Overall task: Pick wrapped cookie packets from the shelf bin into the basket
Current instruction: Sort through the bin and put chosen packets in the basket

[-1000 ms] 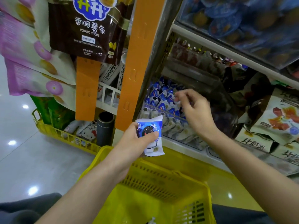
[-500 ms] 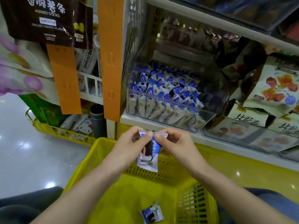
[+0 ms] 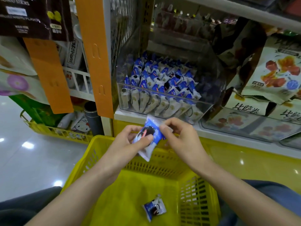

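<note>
Holding: cookie packet (image 3: 146, 141) is pinched by fingers (image 3: 145, 139) of left hand (image 3: 128, 142) and right hand (image 3: 180, 139) above the far rim of the yellow basket (image 3: 192, 198) | shelf bin (image 3: 205, 106) just beyond | advice: packet should be lowered nearer, both pinches released together, beside the dropped packet (image 3: 154, 207).

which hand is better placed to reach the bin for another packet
Probably right: the right hand only pinches the held packet's top edge below the bin; the left hand grips its body over the basket.

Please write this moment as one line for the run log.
left grip holds cookie packet | right grip pinches its edge | held over yellow basket | second packet lies in basket | shelf bin holds many more
</note>
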Action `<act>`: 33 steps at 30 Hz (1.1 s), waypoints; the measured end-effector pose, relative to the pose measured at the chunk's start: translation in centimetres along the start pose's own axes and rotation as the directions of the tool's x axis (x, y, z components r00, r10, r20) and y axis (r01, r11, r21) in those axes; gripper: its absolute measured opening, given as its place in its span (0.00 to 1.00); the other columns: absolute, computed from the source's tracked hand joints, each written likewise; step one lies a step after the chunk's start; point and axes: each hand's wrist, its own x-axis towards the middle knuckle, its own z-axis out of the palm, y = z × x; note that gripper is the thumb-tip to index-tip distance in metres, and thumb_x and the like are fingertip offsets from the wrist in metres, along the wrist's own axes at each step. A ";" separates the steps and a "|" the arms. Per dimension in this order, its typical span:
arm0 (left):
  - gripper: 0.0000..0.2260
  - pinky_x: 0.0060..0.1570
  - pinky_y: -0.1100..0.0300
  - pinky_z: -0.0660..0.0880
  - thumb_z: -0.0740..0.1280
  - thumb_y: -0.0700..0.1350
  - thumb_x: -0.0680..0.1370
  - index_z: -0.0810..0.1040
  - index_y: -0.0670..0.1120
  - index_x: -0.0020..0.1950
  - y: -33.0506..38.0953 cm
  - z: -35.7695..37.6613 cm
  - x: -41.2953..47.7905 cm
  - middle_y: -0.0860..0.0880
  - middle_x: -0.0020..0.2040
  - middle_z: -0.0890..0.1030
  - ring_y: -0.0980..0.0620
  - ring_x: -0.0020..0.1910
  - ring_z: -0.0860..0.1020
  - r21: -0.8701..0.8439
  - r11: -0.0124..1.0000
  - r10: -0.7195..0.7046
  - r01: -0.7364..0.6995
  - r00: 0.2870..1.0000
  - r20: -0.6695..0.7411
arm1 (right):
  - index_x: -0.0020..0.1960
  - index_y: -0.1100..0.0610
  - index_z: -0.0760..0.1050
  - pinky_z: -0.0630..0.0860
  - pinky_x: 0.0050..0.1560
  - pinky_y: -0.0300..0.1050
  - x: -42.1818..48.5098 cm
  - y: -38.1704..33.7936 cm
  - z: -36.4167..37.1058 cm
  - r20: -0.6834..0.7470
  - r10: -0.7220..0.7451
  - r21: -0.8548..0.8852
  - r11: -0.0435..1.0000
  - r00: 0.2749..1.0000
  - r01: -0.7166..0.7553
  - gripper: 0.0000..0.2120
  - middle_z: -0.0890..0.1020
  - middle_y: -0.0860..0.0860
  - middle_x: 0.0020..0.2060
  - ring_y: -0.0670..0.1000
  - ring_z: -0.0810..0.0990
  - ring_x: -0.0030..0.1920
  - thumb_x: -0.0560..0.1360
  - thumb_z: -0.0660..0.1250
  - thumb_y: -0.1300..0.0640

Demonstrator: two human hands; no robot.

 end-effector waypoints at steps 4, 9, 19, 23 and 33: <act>0.07 0.40 0.64 0.79 0.65 0.40 0.76 0.75 0.41 0.53 0.6 0.0 -0.3 0.44 0.45 0.83 0.54 0.38 0.82 -0.034 0.995 0.093 -0.097 0.991 -0.099 | 0.44 0.60 0.70 0.80 0.35 0.37 0.3 0.0 -0.1 0.121 0.304 0.382 0.864 0.945 -0.327 0.06 0.78 0.53 0.36 0.40 0.79 0.31 0.78 0.58 0.66; 0.09 0.37 0.65 0.79 0.61 0.40 0.79 0.75 0.42 0.40 0.6 -0.7 -0.1 0.49 0.36 0.81 0.57 0.36 0.79 0.043 0.982 0.188 -0.183 0.962 -0.200 | 0.58 0.63 0.66 0.77 0.37 0.36 -0.3 0.4 0.3 0.421 0.339 0.141 0.892 0.841 -0.430 0.12 0.81 0.60 0.44 0.47 0.80 0.36 0.76 0.62 0.68; 0.10 0.34 0.58 0.65 0.63 0.41 0.78 0.74 0.48 0.36 -0.2 -1.0 0.0 0.53 0.30 0.72 0.56 0.32 0.68 0.443 0.824 0.397 -0.353 0.918 -0.005 | 0.51 0.54 0.77 0.78 0.49 0.41 -0.4 -0.4 0.8 0.211 0.049 0.009 0.999 0.976 -0.052 0.06 0.82 0.49 0.44 0.45 0.81 0.46 0.74 0.67 0.57; 0.11 0.32 0.60 0.66 0.61 0.40 0.79 0.72 0.46 0.36 -0.1 -0.7 0.2 0.55 0.28 0.70 0.57 0.30 0.67 0.279 0.914 0.329 -0.293 0.940 -0.089 | 0.39 0.56 0.76 0.78 0.37 0.39 0.0 -0.7 1.0 0.281 0.196 0.273 0.922 0.939 -0.274 0.10 0.81 0.49 0.33 0.43 0.79 0.32 0.78 0.62 0.61; 0.10 0.30 0.66 0.65 0.63 0.40 0.78 0.74 0.42 0.36 0.4 -0.2 -0.5 0.54 0.27 0.72 0.60 0.29 0.69 0.322 0.908 0.282 -0.268 0.959 0.004 | 0.40 0.49 0.79 0.72 0.39 0.33 -0.4 -0.1 0.7 0.190 -0.050 -0.047 0.997 0.981 0.060 0.03 0.79 0.40 0.32 0.37 0.76 0.37 0.73 0.69 0.56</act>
